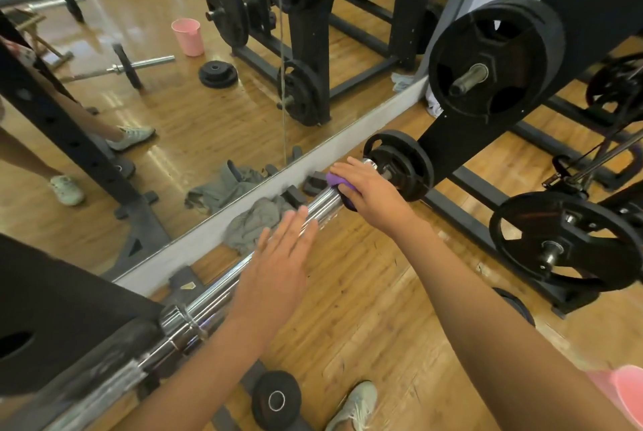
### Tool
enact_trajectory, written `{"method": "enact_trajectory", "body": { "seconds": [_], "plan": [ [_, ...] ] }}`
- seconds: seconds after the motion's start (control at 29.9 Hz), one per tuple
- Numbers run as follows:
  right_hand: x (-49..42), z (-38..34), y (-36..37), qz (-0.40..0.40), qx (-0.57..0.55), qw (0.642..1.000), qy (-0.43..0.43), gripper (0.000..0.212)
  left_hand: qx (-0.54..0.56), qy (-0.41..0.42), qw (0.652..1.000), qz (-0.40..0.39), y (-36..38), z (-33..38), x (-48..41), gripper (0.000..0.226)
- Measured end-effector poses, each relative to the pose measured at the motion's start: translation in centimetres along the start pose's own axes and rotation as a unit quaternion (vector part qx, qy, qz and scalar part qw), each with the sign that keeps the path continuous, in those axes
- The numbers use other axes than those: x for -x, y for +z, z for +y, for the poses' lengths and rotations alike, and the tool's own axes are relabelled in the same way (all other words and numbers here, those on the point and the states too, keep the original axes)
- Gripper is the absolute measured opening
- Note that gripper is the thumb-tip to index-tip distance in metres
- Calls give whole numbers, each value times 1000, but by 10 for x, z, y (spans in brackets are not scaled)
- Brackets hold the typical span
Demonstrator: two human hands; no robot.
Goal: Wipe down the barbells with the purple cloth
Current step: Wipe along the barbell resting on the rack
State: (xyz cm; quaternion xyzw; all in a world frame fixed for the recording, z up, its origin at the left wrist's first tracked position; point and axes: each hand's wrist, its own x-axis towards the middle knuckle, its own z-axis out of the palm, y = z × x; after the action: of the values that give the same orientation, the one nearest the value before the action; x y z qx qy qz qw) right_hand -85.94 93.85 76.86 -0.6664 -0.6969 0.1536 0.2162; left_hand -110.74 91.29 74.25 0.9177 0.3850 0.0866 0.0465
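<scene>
Barbell [323, 202] looks heavy, stiff, slick; right hand [368, 190] grips soft cloth [335, 181] round it, left hand [278, 256] flat.

I had just one camera, worn on the head. It looked forward and down, close over the barbell [208, 297] and the wooden floor [382, 308].

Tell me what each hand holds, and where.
The right hand grips the crumpled purple cloth against the shiny chrome barbell near its end; the left hand holds nothing.
</scene>
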Motion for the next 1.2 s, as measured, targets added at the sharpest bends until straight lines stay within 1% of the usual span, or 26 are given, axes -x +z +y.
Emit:
{"method": "enact_trajectory", "body": {
  "seconds": [0.07, 0.1, 0.2, 0.33, 0.4, 0.5, 0.57, 0.67, 0.74, 0.84, 0.94, 1.1, 1.2],
  "plan": [
    [6, 9, 0, -6, -12, 1000, 22, 45, 11, -42, 999, -15, -7, -17, -4, 60],
    [9, 13, 1, -2, -16, 1000, 22, 46, 20, -56, 998, -26, -8, -26, -5, 59],
    [4, 12, 4, 5, -15, 999, 33, 45, 43, -50, 996, -57, -5, -36, -3, 71],
    [-21, 12, 7, -36, 9, 996, 84, 46, 46, -50, 995, -67, -4, -33, -5, 70],
    [-20, 13, 5, -38, 6, 996, 76, 45, 58, -52, 994, -71, -5, -35, -6, 70],
    [0, 14, 1, 8, -21, 999, 41, 43, 61, -54, 994, -74, -5, -34, -6, 69],
    [1, 14, -1, 24, -21, 999, 39, 43, 55, -57, 994, -72, -3, -33, -6, 69],
    [-20, 11, -1, -8, -6, 999, 47, 38, 38, -55, 996, -64, -4, -31, -6, 68],
    [-27, 5, -2, -14, -1, 999, 52, 37, 25, -53, 997, -59, -4, -31, -5, 67],
    [-12, 4, -2, 1, -21, 999, 49, 36, 18, -52, 997, -45, -1, -32, -4, 64],
    [2, 5, -1, 20, -42, 997, 60, 41, -10, -53, 998, -29, 2, -31, -3, 61],
    [-29, -2, 1, -9, 10, 997, 82, 35, -39, -44, 998, -9, 3, -30, -2, 59],
    [-24, -2, 6, 9, -3, 996, 86, 35, -42, -43, 998, 4, 4, -28, 0, 58]
  ]
}}
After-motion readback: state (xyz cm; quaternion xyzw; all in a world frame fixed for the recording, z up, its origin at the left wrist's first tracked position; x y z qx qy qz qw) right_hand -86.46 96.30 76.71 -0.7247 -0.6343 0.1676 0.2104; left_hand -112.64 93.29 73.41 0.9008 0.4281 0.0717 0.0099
